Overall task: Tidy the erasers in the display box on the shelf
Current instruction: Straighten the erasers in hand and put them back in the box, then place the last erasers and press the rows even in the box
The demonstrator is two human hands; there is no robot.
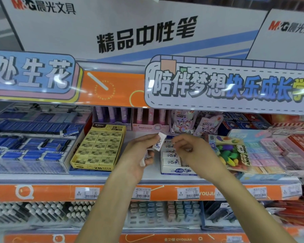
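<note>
The left hand (139, 153) grips two white erasers (159, 141); the right hand (188, 149), fingers curled and seemingly empty, should seat each flat, label up, in the display box (178, 171).

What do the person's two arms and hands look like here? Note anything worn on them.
Both forearms are bare up to the frame edge, with no sleeves in view. The left hand and right hand wear no gloves, and no watch, bracelet or ring is visible. The fingers are bare too.
</note>
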